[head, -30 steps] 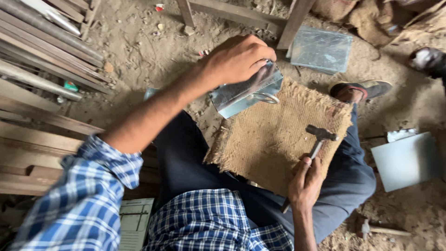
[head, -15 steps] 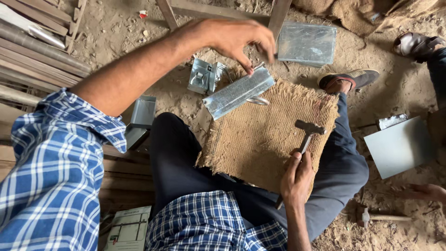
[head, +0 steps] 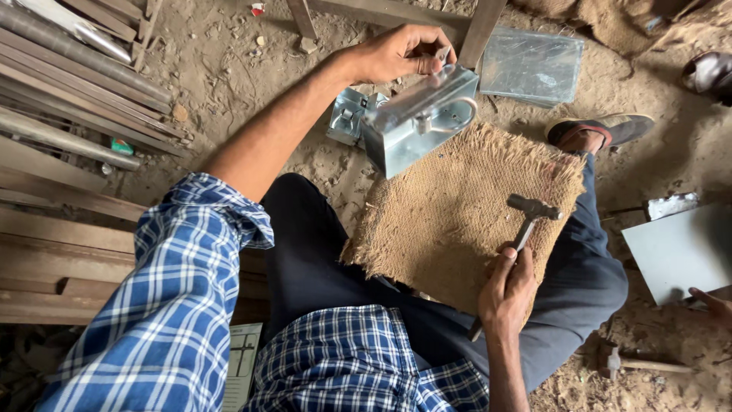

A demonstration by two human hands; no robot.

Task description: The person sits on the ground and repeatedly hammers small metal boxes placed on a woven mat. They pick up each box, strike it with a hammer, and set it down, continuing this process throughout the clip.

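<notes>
My left hand (head: 400,53) grips the upper edge of a shiny sheet-metal box (head: 415,122) with a wire handle on its side, holding it tilted just above the far corner of a burlap mat (head: 457,214) spread over my leg. My right hand (head: 507,294) holds a hammer (head: 526,217) by its handle, its head resting on the mat's right side. Another small metal piece (head: 347,114) lies on the dirt behind the box.
Metal rods and wooden planks (head: 69,99) are stacked at the left. A flat metal sheet (head: 530,65) lies at the top, a grey sheet (head: 679,248) at the right with another person's fingers (head: 713,301) beside it. A second hammer (head: 633,362) lies on the ground.
My left hand has lifted the metal box and turned it, so its broad face and wire handle now show. The right hand and hammer have stayed on the mat.
</notes>
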